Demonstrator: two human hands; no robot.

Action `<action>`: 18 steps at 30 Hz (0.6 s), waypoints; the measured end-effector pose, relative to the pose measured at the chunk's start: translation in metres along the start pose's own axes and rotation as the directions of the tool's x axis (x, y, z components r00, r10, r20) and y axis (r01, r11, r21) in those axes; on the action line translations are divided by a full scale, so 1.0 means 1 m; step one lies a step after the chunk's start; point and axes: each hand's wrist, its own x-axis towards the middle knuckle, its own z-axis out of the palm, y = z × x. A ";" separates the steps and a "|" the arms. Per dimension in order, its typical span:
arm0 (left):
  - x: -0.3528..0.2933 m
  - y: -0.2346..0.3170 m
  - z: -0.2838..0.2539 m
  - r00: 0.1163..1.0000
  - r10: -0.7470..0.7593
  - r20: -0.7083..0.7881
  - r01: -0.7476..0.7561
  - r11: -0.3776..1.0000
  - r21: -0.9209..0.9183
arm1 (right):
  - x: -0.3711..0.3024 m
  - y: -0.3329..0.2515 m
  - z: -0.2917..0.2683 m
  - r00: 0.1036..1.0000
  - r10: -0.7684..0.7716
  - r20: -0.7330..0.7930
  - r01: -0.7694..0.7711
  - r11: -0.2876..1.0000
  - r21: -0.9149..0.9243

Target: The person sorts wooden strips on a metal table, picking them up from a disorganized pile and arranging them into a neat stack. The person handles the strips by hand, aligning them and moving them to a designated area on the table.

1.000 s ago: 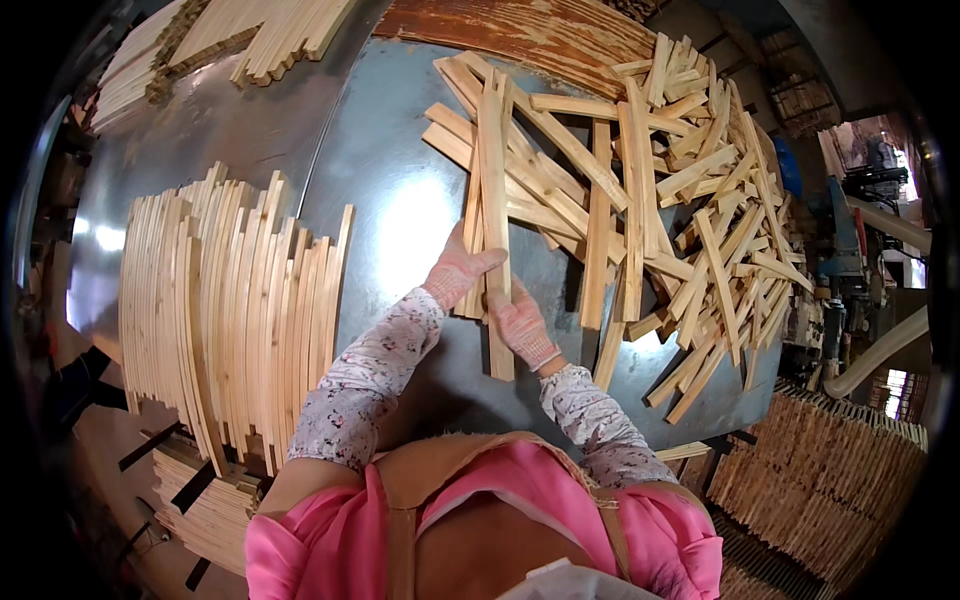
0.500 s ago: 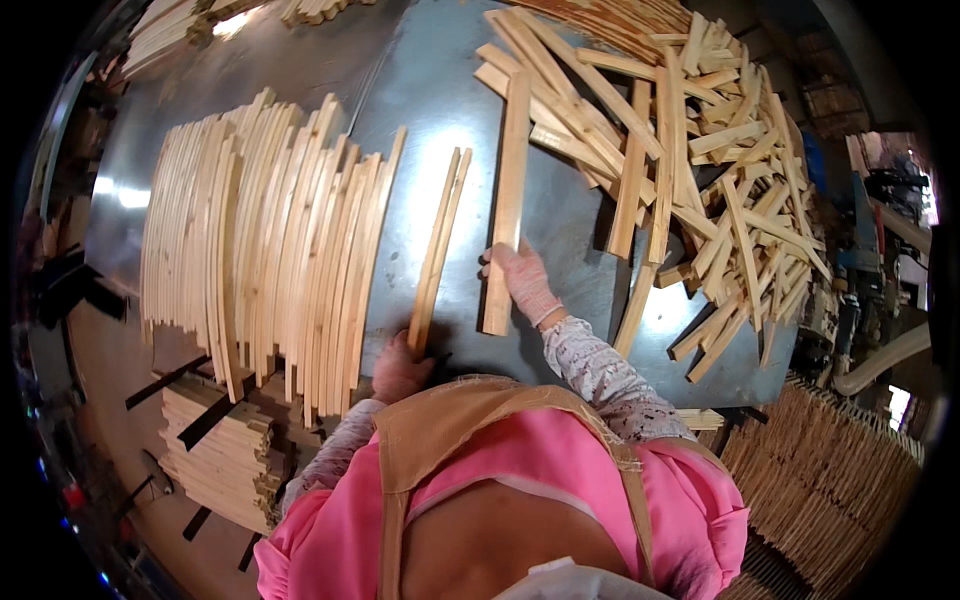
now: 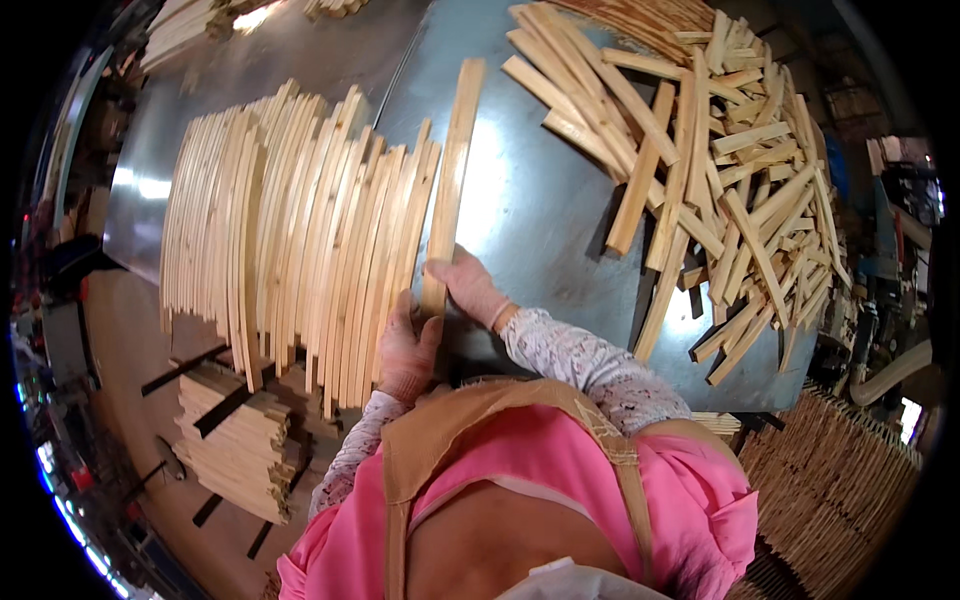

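Observation:
My right hand [image 3: 472, 287] grips a wooden slat [image 3: 456, 165] near its lower end, with the thumb across the upper face. The slat leans slightly right at its far end, just beside a long row of wooden strips [image 3: 290, 220] lying side by side on the metal table. My left hand [image 3: 408, 352] is at the near right corner of that row. Its fingers point up along the outermost strips and its thumb stands apart, close to the slat's lower end. Whether the left fingers touch the slat cannot be made out.
A loose heap of wooden pieces [image 3: 760, 200] covers the right of the metal table [image 3: 550, 300]. Below the table's left edge sits a stack of wood [image 3: 235, 440] by dark bars. More bundled strips [image 3: 840, 480] stand low on the right, and further wood lies at the back.
My right hand has carried the slat leftward to the row. The two narrow strips by my left hand now lie against the row's right side, and the left hand has moved up.

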 end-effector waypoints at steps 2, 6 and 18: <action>0.030 0.011 0.010 0.989 0.033 0.141 0.014 0.947 -0.320 | -0.012 -0.023 -0.018 1.000 -0.014 0.011 0.014 0.999 0.040; 0.101 0.061 0.025 0.967 0.171 0.189 -0.132 0.971 -0.200 | 0.011 -0.076 -0.074 0.998 -0.057 -0.042 0.063 0.986 0.155; 0.606 0.214 0.016 0.944 0.235 -0.232 -0.076 0.839 0.539 | 0.078 -0.121 -0.381 0.673 -0.617 -0.408 -0.296 0.280 -0.913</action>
